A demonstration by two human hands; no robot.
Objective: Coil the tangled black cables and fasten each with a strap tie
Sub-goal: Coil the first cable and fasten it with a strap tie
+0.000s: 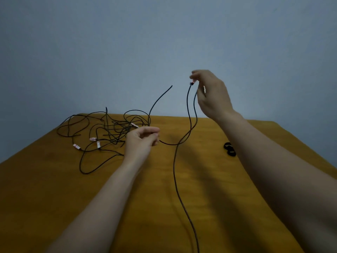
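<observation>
Two hands hold one cable (189, 114): the raised right hand (212, 94) pinches its end between fingers (195, 74); the left hand (141, 141) pinches it lower, beside the tangle (109, 128) on the tabletop (54, 179). Ties (230, 149) lie farther right.

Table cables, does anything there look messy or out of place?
Yes: the black cables lie in a tangled heap at the far left of the table, none coiled yet. One strand trails toward the person, out of frame.

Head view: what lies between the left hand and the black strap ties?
Only the held black cable, crossing bare orange tabletop, as the head view shows.
</observation>
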